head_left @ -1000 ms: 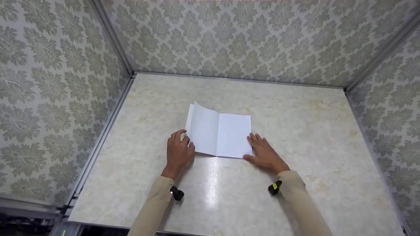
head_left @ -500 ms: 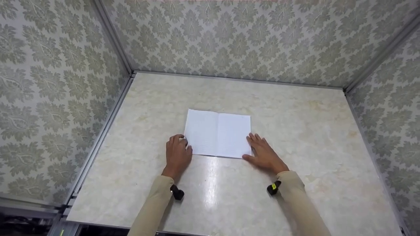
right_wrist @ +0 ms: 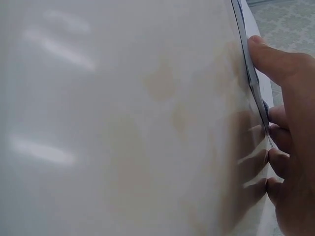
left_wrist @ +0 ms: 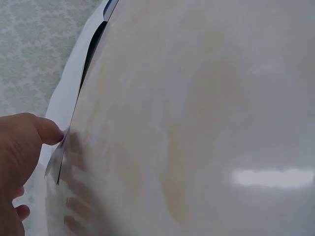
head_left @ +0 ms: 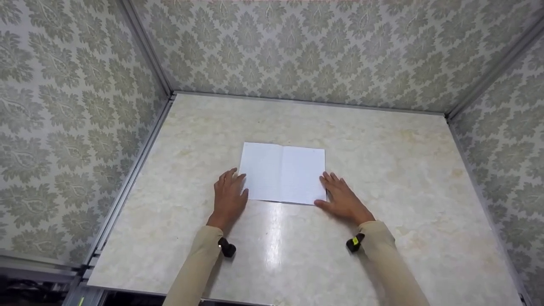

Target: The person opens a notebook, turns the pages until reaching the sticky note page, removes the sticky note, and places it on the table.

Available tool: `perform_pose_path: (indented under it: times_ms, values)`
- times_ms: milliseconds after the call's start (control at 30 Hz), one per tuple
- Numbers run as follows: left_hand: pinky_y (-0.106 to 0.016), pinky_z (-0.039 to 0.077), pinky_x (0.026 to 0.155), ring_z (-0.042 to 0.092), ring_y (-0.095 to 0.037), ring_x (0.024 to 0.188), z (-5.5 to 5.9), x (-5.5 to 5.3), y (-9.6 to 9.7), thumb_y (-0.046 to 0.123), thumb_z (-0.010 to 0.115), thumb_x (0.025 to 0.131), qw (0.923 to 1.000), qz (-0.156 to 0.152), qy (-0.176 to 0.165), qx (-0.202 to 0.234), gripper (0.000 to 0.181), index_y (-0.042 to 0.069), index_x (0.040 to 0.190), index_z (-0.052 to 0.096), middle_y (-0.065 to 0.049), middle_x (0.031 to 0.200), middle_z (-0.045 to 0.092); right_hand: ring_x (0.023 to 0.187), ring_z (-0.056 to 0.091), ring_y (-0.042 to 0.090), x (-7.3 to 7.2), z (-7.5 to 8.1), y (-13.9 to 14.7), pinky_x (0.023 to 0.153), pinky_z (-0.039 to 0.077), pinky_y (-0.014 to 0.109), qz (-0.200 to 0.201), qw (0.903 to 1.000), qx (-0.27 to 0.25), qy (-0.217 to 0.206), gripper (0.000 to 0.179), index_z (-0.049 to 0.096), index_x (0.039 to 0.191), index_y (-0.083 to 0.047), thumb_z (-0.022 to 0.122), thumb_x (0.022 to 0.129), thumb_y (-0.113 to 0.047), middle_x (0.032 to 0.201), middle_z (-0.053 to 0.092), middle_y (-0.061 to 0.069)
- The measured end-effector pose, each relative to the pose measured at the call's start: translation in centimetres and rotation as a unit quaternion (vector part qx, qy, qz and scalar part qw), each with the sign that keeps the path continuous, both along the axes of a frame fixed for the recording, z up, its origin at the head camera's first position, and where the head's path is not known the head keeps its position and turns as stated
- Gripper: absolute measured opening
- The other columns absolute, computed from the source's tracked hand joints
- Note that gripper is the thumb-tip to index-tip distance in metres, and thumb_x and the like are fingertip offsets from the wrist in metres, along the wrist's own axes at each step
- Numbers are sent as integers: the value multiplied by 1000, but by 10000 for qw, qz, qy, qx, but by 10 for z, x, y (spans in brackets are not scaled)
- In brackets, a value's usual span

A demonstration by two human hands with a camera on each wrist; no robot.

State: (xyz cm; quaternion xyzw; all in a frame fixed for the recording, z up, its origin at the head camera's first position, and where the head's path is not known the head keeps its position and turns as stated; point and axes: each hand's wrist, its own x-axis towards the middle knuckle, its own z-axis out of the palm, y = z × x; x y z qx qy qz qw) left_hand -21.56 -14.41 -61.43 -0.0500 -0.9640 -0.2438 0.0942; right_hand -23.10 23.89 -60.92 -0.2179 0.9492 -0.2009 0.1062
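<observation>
An open notebook (head_left: 297, 174) with white, faintly lined pages lies flat on the table, its centre fold running away from the person. At its left edge is the left hand (head_left: 230, 193), fingers spread and loosely bent. The left wrist view shows that thumb (left_wrist: 49, 132) at the near edge of the pages (left_wrist: 66, 98), where the sheets part slightly at the corner. The right hand (head_left: 342, 197) rests at the lower right edge, fingers extended over the page margin. In the right wrist view its thumb (right_wrist: 268, 56) lies on top of the notebook's near edge (right_wrist: 250, 69).
A pale marbled table (head_left: 382, 170) surrounds the notebook, with a bright light reflection in front of it. Patterned walls (head_left: 297, 51) and grey metal rails (head_left: 306, 102) bound the table at the back and sides.
The raised left pages have come down flat onto the left side. The left hand's fingers have loosened and spread at that edge. The right hand has stayed in place.
</observation>
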Motion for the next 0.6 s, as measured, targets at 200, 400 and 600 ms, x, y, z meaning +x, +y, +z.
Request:
perform_pose_path:
  times_ms: [200, 400, 600]
  values:
    - [-53, 31, 111, 36, -32, 147, 0, 2, -3, 24, 59, 105, 9980, -406, -433, -236, 38, 11, 140, 63, -9, 156, 49, 158, 6, 32, -1, 1, 2, 126, 7, 53, 83, 10000, 51, 20, 93, 22, 162, -6, 51, 97, -66, 171, 14, 10]
    - [-53, 30, 110, 36, -32, 149, -1, 3, -10, 31, 60, 104, 9964, -546, -597, -247, 46, 13, 147, 57, -6, 157, 48, 158, 9, 35, -3, 3, 3, 125, 10, 55, 221, 9997, 43, 6, 89, 26, 161, -3, 55, 98, -59, 169, 18, 15]
    - [-53, 29, 112, 33, -33, 151, -1, 2, -15, 33, 60, 104, 9951, -683, -694, -184, 51, 12, 150, 53, -6, 159, 45, 158, 8, 35, -4, 7, 5, 126, 9, 53, 276, 9996, 77, -86, 88, 24, 161, -4, 54, 99, -57, 169, 17, 14]
